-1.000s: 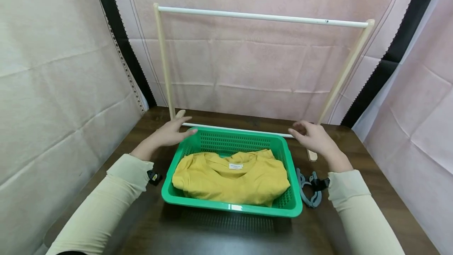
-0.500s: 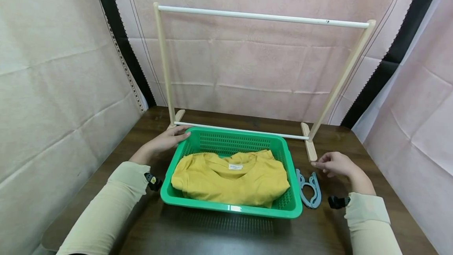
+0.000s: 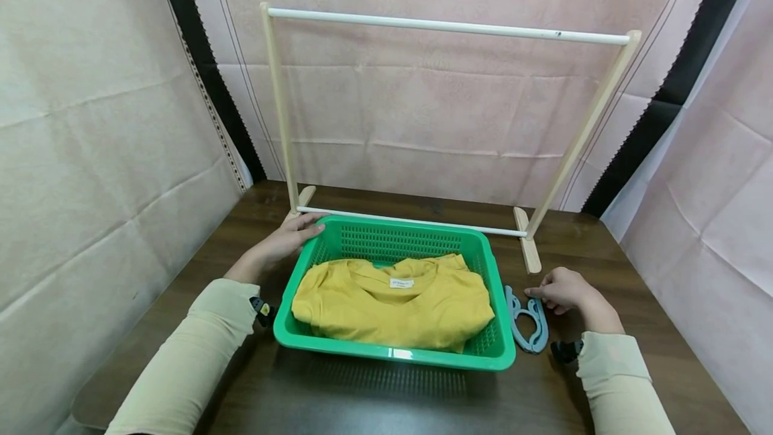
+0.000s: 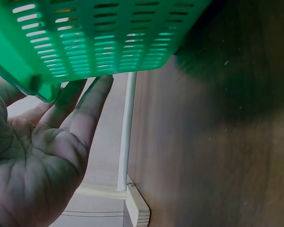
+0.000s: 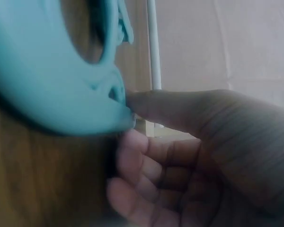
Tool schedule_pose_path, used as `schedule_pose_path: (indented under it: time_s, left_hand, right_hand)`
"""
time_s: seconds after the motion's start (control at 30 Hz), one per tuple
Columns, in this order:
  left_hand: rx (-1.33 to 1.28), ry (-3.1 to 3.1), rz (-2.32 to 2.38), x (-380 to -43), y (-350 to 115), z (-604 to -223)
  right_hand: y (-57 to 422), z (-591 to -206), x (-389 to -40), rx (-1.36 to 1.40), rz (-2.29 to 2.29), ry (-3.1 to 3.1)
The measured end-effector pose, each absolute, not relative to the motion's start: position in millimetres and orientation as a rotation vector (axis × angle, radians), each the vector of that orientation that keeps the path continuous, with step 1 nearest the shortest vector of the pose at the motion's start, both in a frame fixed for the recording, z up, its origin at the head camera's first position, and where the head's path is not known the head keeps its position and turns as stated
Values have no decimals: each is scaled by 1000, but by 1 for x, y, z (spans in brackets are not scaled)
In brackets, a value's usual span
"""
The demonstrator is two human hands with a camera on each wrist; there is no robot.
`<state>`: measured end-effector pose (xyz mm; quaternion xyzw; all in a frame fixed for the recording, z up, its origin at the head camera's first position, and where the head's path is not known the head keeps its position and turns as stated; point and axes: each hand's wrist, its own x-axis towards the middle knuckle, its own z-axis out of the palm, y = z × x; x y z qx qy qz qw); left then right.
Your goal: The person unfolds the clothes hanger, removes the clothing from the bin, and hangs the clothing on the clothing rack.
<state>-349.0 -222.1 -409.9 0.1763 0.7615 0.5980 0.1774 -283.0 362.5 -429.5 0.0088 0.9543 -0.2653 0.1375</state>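
A green plastic basket [image 3: 392,353] sits on the table with a folded yellow shirt [image 3: 392,317] inside, its white neck label facing up. My left hand [image 3: 286,239] holds the basket's far left corner, thumb over the rim. In the left wrist view, the fingers [image 4: 87,111] reach along the outside of its slotted wall. Right of the basket lies a blue folding clothes hanger [image 3: 531,337], folded up. My right hand [image 3: 568,291] pinches one end of it; the right wrist view shows the thumb [image 5: 175,109] and index finger at the hanger's tip [image 5: 109,118].
Behind the basket stands a rack with wooden uprights [image 3: 279,106] and a white top bar [image 3: 447,27]. Its lower bar [image 3: 417,221] runs close behind the basket's far rim. The dark wooden table [image 3: 338,401] is enclosed by pale cloth walls [image 3: 121,139].
My right hand has come down from beside the rack's foot to the hanger and taken its end. The left hand has lowered onto the basket's corner.
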Motion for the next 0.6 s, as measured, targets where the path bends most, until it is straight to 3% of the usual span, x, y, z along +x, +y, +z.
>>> schedule_pose_path:
  time_s: [0.6]
  left_hand:
    - [481,2068,1794,-347,-218,-413]
  right_hand:
    - [391,-446,-286,-4,-1403,2393]
